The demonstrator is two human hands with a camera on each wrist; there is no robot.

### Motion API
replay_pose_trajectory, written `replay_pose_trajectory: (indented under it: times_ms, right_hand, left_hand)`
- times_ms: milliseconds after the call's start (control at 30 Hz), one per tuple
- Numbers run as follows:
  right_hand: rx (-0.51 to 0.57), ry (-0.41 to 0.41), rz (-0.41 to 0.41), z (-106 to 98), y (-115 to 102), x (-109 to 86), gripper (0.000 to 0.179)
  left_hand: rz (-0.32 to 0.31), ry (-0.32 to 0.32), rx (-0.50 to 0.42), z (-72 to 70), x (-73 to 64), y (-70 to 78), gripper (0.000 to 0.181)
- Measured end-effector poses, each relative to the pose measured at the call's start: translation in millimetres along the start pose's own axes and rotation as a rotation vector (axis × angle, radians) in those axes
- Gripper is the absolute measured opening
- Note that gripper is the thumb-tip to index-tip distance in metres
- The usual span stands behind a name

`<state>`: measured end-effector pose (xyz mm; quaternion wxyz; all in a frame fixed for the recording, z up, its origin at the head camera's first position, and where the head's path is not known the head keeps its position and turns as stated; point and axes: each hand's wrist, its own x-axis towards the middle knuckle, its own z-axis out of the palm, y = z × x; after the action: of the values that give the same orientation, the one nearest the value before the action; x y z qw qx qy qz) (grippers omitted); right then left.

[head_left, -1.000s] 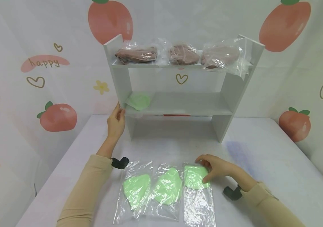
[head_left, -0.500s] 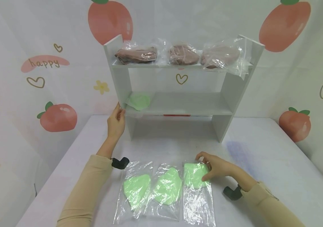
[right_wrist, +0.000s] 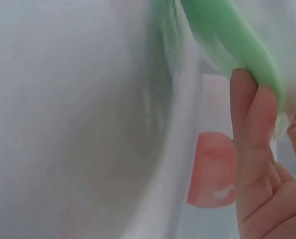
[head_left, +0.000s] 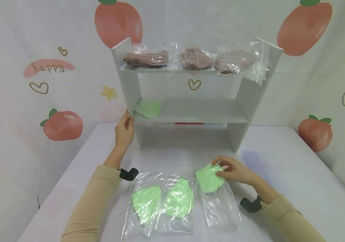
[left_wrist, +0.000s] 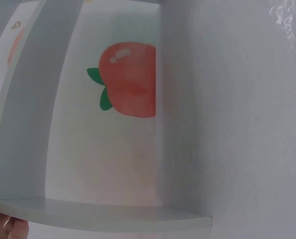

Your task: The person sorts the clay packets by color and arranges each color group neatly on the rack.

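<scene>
My right hand (head_left: 236,169) pinches the top of a clear plastic bag holding a flat green piece (head_left: 209,179), its lower end hanging over the tabletop. In the right wrist view, fingers (right_wrist: 257,114) press one face of the green piece. My left hand (head_left: 124,132) holds the left side panel of a grey-white shelf rack (head_left: 190,121); in the left wrist view only its fingertips (left_wrist: 8,226) show by the panel's edge. Two more bagged green pieces, a left one (head_left: 146,203) and a middle one (head_left: 179,200), lie flat on the table.
Another bagged green piece (head_left: 149,108) lies at the left end of the middle shelf. Three bagged brown items, left (head_left: 146,59), centre (head_left: 196,58) and right (head_left: 234,60), occupy the top shelf. The rack stands on a white-covered table (head_left: 269,201) before a fruit-printed cloth (head_left: 166,20).
My right hand has lifted the rightmost green bag and moved slightly forward, tilting it; the bag's lower end has swung right. The left hand stays at the rack.
</scene>
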<state>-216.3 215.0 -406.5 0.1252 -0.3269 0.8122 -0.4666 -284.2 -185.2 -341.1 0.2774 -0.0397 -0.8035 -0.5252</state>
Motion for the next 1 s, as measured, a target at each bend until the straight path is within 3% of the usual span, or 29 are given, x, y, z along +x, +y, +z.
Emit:
replay_pose_trajectory:
  times_ms: [267, 667, 1000]
  right_hand:
    - [0.033, 0.134, 0.066, -4, -8, 0.6, 0.018]
    - [0.05, 0.272, 0.198, -11, -22, 1.5, 0.032]
    - [0.141, 0.249, 0.096, -16, -36, 6.2, 0.046]
  left_hand:
    - [-0.007, -0.011, -0.002, 0.1, 0.0, -0.7, 0.047]
    - [0.012, -0.009, 0.006, -0.1, -0.3, -2.4, 0.046]
    - [0.02, -0.002, 0.009, 0.4, 0.2, -2.6, 0.047]
